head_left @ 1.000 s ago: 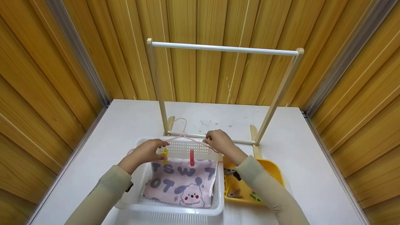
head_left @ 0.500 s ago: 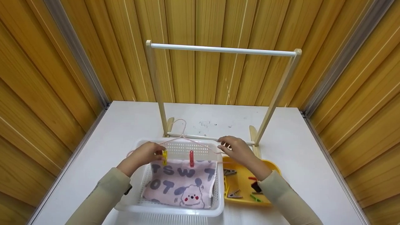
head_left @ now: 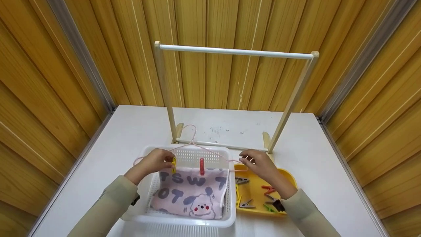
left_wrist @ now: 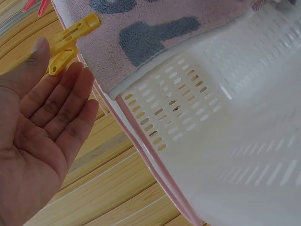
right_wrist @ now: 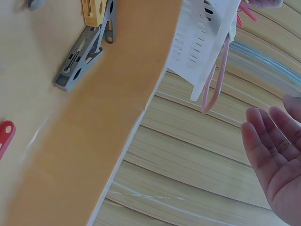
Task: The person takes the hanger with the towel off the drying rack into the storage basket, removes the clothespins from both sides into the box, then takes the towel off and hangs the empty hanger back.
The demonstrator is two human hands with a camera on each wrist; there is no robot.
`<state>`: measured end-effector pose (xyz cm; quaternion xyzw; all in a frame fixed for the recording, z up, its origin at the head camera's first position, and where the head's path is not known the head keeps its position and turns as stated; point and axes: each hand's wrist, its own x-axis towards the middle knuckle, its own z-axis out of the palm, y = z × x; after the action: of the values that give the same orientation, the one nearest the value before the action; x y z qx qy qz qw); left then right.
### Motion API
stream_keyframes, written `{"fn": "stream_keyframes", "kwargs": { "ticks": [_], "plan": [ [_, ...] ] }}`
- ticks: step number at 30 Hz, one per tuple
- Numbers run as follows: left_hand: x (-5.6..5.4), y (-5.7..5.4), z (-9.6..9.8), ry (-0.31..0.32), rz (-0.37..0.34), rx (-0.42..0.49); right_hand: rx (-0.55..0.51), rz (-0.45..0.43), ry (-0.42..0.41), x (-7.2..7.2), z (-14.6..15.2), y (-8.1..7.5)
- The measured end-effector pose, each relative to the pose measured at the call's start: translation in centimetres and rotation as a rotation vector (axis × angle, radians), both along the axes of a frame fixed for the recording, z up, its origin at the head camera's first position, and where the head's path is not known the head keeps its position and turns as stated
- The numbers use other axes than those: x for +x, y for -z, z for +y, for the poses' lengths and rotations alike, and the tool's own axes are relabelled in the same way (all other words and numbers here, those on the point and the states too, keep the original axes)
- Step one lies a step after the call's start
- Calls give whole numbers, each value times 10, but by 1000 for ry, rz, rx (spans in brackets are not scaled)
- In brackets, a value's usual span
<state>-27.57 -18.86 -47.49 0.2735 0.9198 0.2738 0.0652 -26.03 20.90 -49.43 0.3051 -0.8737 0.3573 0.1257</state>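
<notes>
My left hand [head_left: 153, 163] pinches a yellow clothespin [left_wrist: 70, 40] at the top left corner of a pink towel [head_left: 189, 194]. Grey letters and a puppy face mark the towel, which lies in a white basket [head_left: 212, 223]. A red clothespin [head_left: 202, 166] is on the towel's top edge, by the lower bar of a pink hanger [head_left: 209, 150]. The hanger lies across the basket, its hook pointing away. My right hand [head_left: 261, 164] holds nothing; it hovers near the hanger's right end, its fingers relaxed and apart in the right wrist view.
A yellow bin [head_left: 289, 174] with several clothespins, one of them red [head_left: 268, 189], stands right of the basket. Behind stands a wooden rack with a white top rail [head_left: 235, 51]. Wood-patterned walls [head_left: 220, 82] surround the white table [head_left: 141, 121].
My right hand has let go of the hanger's right arm and moved right, toward the yellow bin. My left hand stays at the yellow clothespin.
</notes>
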Motion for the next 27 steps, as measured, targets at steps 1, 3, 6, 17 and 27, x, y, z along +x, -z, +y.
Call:
{"fn": "stream_keyframes", "kwargs": {
  "ticks": [1,3,6,17,27],
  "plan": [
    [0,0,0,-7,-2,24,-7,6,0,0,0,0],
    [1,0,1,-22,2,62,-18,23,-1,1,1,-1],
    [2,0,2,-31,18,83,-31,45,-1,2,2,0],
    [2,6,1,-6,90,99,-47,33,22,6,5,7],
    [5,-3,-1,-34,124,106,-59,131,38,6,10,8]
  ]
}}
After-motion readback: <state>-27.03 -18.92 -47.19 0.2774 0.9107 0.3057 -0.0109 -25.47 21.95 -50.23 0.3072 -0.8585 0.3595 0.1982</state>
